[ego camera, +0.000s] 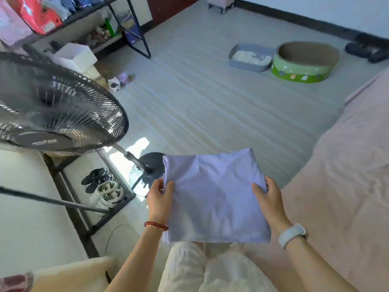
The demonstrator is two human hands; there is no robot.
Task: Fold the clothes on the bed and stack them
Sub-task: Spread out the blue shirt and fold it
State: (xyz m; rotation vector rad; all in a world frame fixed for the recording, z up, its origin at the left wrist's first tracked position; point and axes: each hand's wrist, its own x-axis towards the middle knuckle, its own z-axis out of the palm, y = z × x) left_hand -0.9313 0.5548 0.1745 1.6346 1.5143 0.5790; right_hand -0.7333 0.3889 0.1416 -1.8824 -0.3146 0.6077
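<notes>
While the left hand (159,199) and right hand (268,199) pinch the folded lilac garment (214,197) by its side edges above the lap, beside the bed (341,175), a loosened pinch could unfold it.

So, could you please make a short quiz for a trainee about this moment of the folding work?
1. True or false: the folded lilac garment already lies on the pink bed.
2. Which hands grip the garment? A) only the left hand B) only the right hand C) both
3. Fill in: the black ____ stands to the person's left.

Key
1. False: it is held up in front of the person, beside the bed.
2. C: one hand grips each side edge.
3. fan
</notes>
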